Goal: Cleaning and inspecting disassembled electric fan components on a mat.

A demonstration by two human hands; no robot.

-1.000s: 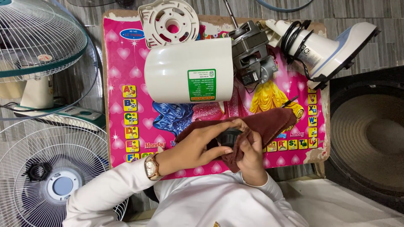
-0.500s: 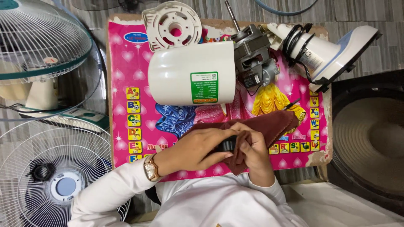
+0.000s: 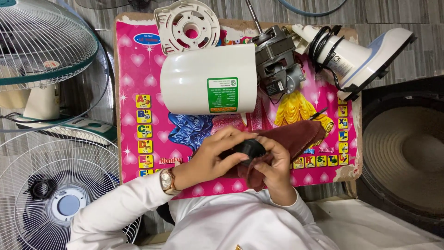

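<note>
A: Which items are the hands gripping, and where in the frame?

B: Just below the frame's centre, the left hand (image 3: 217, 155) is closing its fingers over a small black round part (image 3: 247, 149), while the right hand (image 3: 273, 166) is pressing a dark red cloth (image 3: 296, 139) against that part from the right side. Both hands are clasped on these two items; the cloth is trailing up and to the right across the pink printed mat (image 3: 138, 78).

A: What is lying around them?

B: Directly above the hands, a white cylindrical housing (image 3: 208, 85) with a green label is resting on its side on the mat. A grey motor (image 3: 275, 65) is sitting just beside it, at its right end. A white round slotted cover (image 3: 187, 21) is lying at the top centre, and a white and blue fan base (image 3: 365, 58) is occupying the upper right. Two wire fan guards (image 3: 41, 41) are filling the left edge, and a gold wristwatch (image 3: 167, 180) is showing on the left wrist.
</note>
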